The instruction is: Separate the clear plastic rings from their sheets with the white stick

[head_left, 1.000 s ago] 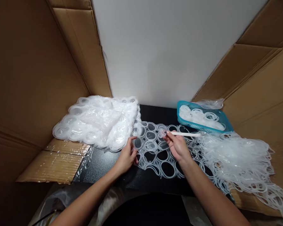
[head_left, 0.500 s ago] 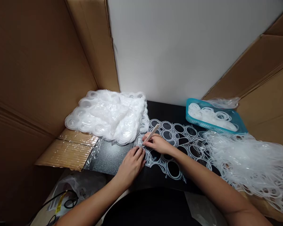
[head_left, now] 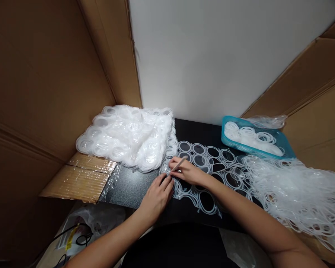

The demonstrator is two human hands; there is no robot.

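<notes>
My right hand [head_left: 187, 172] is closed around a slim, pale flat stick [head_left: 179, 163], whose lower end meets a translucent plastic sheet of rings [head_left: 200, 160]. The stick's exact kind cannot be made out. Close by on the left, my left hand [head_left: 157, 195] lies palm down with its fingers stretched out, their tips touching the sheet's left edge. The sheet has rows of round cut-outs and is spread over the black tabletop [head_left: 197, 130]. Whatever lies right under the stick's tip is partly hidden by my fingers.
A thick stack of ring sheets [head_left: 128, 137] under clear film stands at the left. Loose white rings fill part of a turquoise basket [head_left: 231, 143] at the back right. A heap of ring sheeting [head_left: 298, 193] lies at the right. Cardboard panels [head_left: 44, 74] flank the table.
The stick in my right hand has tilted lower and turned, with its upper end dropping. My left hand stays at nearly the same spot on the sheet.
</notes>
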